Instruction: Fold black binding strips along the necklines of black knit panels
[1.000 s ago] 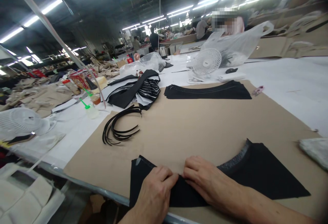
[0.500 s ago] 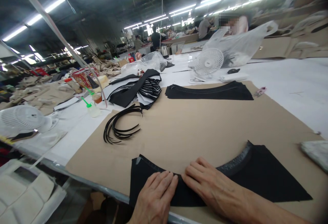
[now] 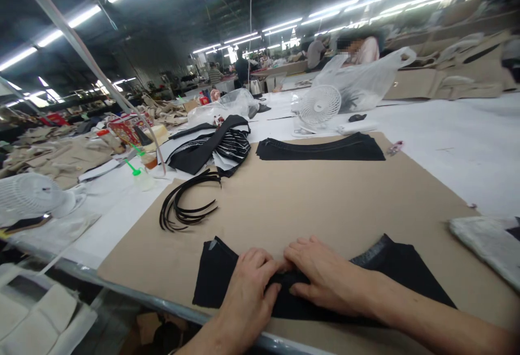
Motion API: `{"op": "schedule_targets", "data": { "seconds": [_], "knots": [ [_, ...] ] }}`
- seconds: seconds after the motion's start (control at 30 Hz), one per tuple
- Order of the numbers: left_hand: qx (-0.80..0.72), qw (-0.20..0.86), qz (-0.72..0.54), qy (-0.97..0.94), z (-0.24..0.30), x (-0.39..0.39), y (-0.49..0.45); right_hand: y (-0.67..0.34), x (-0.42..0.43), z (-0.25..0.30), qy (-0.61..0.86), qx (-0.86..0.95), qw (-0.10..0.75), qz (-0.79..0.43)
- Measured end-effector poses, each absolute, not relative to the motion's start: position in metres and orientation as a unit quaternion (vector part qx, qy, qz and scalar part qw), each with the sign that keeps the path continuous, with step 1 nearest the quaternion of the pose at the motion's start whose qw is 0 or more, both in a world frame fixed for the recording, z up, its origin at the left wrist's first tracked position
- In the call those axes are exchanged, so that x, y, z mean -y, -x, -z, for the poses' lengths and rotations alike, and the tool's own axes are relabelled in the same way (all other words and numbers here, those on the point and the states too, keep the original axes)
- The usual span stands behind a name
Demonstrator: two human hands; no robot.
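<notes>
A black curved fabric piece (image 3: 406,276) lies on the brown cardboard sheet (image 3: 309,198) at the near table edge. My left hand (image 3: 247,295) rests on the fabric's middle with its fingers curled, pinching the curved upper edge. My right hand (image 3: 325,279) lies next to it, touching it, fingers bent and pressing the same edge. A grey textured band runs along the fabric's curve to the right of my right hand.
Thin black curved strips (image 3: 184,206) lie on the cardboard's left side. A stack of black pieces (image 3: 320,149) sits at its far edge, striped fabric (image 3: 219,146) beside it. Small white fans (image 3: 319,106) (image 3: 28,195), glue bottles (image 3: 140,173) and a plastic bag (image 3: 361,81) stand around. People work at the back.
My fingers have gone from lying flat on the fabric to curling and pinching its upper edge. Both hands sit slightly further up, and the view has shifted a little.
</notes>
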State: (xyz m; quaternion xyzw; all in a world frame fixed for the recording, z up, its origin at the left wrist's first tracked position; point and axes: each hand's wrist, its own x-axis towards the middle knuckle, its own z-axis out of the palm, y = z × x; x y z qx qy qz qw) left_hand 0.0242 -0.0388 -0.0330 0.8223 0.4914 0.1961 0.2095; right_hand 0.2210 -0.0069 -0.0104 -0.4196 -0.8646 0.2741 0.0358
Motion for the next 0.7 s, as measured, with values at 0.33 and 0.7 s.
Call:
{"op": "schedule_targets", "data": {
  "seconds": [0.33,0.7],
  "knots": [
    [-0.493,0.290,-0.181,-0.800,0.026,0.029,-0.042,-0.236,0.006,0.018,0.396,0.864,0.076,-0.302],
    [-0.356,-0.030,-0.212,-0.910,0.062,0.057,-0.031,-0.249,0.025,0.043,0.323,0.919,0.133,-0.181]
  ]
}}
